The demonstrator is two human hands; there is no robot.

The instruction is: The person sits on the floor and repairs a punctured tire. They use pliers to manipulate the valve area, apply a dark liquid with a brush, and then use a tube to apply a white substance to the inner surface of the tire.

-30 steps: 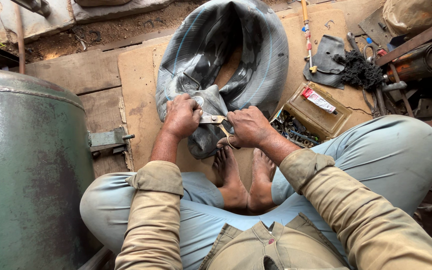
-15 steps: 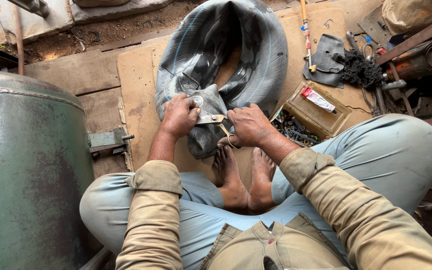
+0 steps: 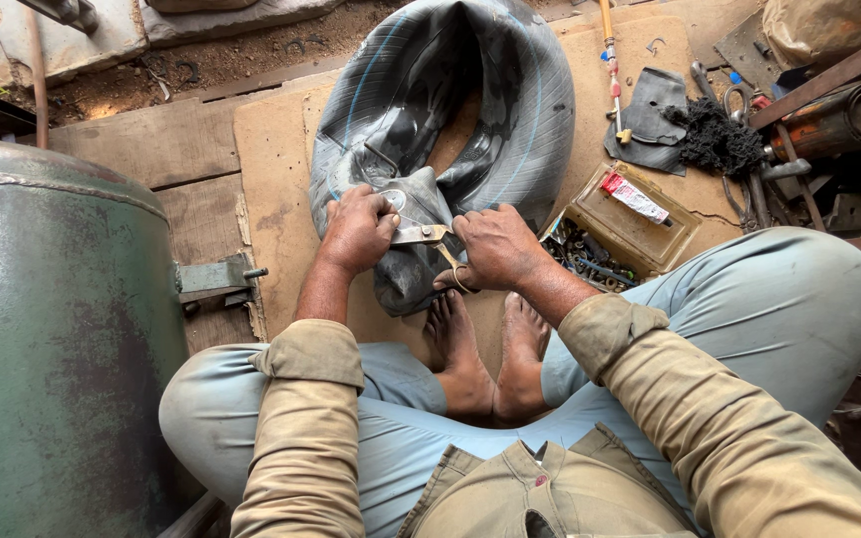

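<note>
Both hands work the grey inner tube [image 3: 450,120] on the board: left hand [image 3: 356,231] pinches a fold, right hand [image 3: 495,249] grips scissors [image 3: 426,236], apparently cutting; keep rubber taut.

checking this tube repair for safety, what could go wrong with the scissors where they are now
1. The scissors in the right hand cut at a small patch pinched in the left hand; the left fingertips sit near the blades and could get nicked.
2. The folded inner tube lies directly under the cut, so a slip might gash the rubber.
3. The bare feet rest just below the work, exposed to a dropped tool.
</note>
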